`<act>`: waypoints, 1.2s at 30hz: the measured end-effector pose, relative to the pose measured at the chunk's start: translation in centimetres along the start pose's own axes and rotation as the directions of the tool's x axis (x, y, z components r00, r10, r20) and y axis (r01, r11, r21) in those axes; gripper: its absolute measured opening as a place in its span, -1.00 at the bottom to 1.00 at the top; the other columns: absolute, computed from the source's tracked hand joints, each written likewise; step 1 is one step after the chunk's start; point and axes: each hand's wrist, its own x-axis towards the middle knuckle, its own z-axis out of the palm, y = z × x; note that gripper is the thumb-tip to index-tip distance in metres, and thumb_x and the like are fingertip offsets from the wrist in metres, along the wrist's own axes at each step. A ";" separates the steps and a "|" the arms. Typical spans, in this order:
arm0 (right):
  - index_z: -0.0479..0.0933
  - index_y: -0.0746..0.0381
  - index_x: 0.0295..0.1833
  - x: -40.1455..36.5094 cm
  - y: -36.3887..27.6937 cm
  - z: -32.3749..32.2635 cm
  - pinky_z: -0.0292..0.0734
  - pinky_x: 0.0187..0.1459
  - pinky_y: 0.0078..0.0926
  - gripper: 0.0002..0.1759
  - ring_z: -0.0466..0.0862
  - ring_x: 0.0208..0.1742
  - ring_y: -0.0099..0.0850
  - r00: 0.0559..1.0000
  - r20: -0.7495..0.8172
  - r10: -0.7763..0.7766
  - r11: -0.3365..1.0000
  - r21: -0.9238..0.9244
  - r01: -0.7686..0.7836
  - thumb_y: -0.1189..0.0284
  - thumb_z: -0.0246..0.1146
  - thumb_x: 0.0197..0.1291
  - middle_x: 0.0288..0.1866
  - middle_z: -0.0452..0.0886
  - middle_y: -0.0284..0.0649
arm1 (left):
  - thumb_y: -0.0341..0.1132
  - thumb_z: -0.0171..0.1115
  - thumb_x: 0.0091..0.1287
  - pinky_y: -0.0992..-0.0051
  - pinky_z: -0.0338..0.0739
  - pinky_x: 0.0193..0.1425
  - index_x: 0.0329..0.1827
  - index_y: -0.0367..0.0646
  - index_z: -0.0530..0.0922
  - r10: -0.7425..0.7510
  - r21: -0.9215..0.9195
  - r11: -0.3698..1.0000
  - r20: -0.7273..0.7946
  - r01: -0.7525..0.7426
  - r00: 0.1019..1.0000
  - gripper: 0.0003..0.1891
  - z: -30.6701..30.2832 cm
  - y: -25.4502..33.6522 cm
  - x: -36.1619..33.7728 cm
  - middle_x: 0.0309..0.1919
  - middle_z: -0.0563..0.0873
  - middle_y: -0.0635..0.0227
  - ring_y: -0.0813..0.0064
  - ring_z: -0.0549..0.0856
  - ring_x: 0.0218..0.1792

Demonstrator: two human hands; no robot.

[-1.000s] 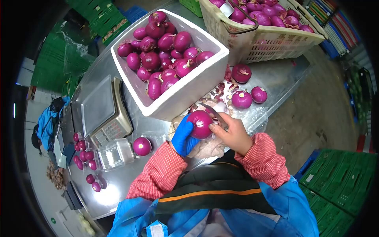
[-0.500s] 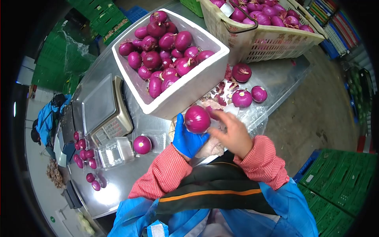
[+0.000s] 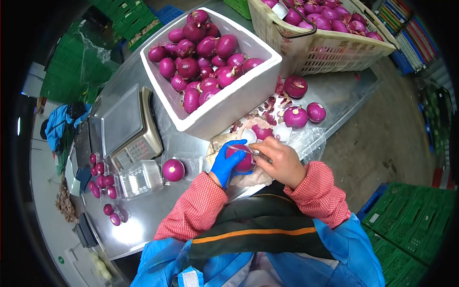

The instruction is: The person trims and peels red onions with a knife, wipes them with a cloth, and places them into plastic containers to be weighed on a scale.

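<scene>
My left hand (image 3: 224, 164), in a blue glove, is wrapped round a red onion (image 3: 243, 161) above the table's front edge. My bare right hand (image 3: 283, 161) is closed at the onion's right side, pinching a thin tool, perhaps a small knife (image 3: 246, 151), that lies across the onion. Just behind the hands, peeled skins (image 3: 282, 132) and dry scraps lie on a cloth (image 3: 216, 145). Two whole onions (image 3: 295, 117) (image 3: 316, 112) and a darker one (image 3: 295, 86) sit to the right of the scraps.
A white foam box (image 3: 229, 107) of onions stands behind the hands, a cream crate (image 3: 334, 55) of onions at back right. Left are a scale (image 3: 136, 152), a clear tray (image 3: 141, 180), a single onion (image 3: 173, 170) and several small onions (image 3: 109, 181). Green crates (image 3: 406, 215) stand right.
The onion has moved slightly down and my left fingers now wrap over it. My right hand has closed on the thin tool. Pale and purple skin pieces now show behind the onion.
</scene>
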 end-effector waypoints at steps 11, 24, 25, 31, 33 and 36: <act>0.60 0.24 0.09 0.9 -2.6 0.1 0.61 -0.26 -0.34 -0.62 0.69 -0.29 -0.21 0.999 -0.028 -0.017 0.961 -0.278 0.008 0.47 0.32 0.09 -0.25 0.60 -0.16 | -0.14 0.31 0.37 0.11 0.77 -0.07 0.29 -0.09 0.44 -0.006 -0.079 0.997 -0.079 -0.001 0.997 -0.52 -0.6 -0.6 -0.3 0.06 0.62 0.19 0.22 0.70 0.04; 0.60 0.25 0.09 0.9 1.2 0.6 0.60 -0.20 -0.25 -0.52 0.70 -0.23 -0.09 0.986 -0.142 0.091 0.993 -0.067 -0.101 0.19 0.41 0.13 -0.12 0.62 -0.09 | 0.22 0.12 0.36 0.01 0.53 0.29 0.33 -0.26 0.41 -0.095 -0.677 0.727 0.067 0.115 0.993 -0.27 0.6 0.0 -0.8 0.14 0.61 0.01 0.06 0.63 0.17; 0.59 0.25 0.09 0.8 0.1 0.4 0.60 -0.19 -0.25 -0.52 0.69 -0.22 -0.10 0.990 -0.103 0.092 0.993 -0.058 -0.098 0.21 0.42 0.11 -0.14 0.61 -0.09 | 0.23 0.12 0.36 0.02 0.53 0.29 0.32 -0.26 0.42 -0.106 -0.704 0.702 0.044 0.106 0.993 -0.27 0.5 -0.1 -0.4 0.14 0.62 0.02 0.07 0.63 0.16; 0.56 0.24 0.11 0.5 -2.9 0.3 0.61 -0.19 -0.28 -0.50 0.68 -0.22 -0.15 0.991 -0.050 0.122 0.991 -0.055 -0.125 0.35 0.41 0.01 -0.18 0.58 -0.11 | 0.21 0.08 0.40 0.11 0.53 0.29 0.28 -0.24 0.45 0.005 -0.705 0.698 0.180 0.126 0.984 -0.33 1.3 -0.4 -0.4 0.15 0.62 0.08 0.12 0.63 0.14; 0.54 0.25 0.10 0.6 -3.2 0.5 0.61 -0.17 -0.27 -0.52 0.68 -0.20 -0.15 0.984 -0.014 0.178 0.982 -0.066 -0.178 0.38 0.38 0.01 -0.17 0.58 -0.11 | 0.19 0.09 0.40 0.11 0.53 0.29 0.27 -0.23 0.46 -0.004 -0.686 0.720 0.141 0.101 0.990 -0.34 1.3 -0.6 -0.3 0.15 0.62 0.08 0.12 0.63 0.14; 0.53 0.24 0.09 0.6 -3.3 0.8 0.59 -0.12 -0.25 -0.54 0.67 -0.15 -0.13 0.973 0.000 0.230 0.972 -0.054 -0.229 0.42 0.34 0.01 -0.16 0.57 -0.10 | 0.17 0.10 0.40 0.12 0.53 0.27 0.24 -0.22 0.48 -0.008 -0.687 0.726 0.040 0.033 0.999 -0.37 1.4 -1.1 -0.3 0.14 0.62 0.08 0.14 0.63 0.14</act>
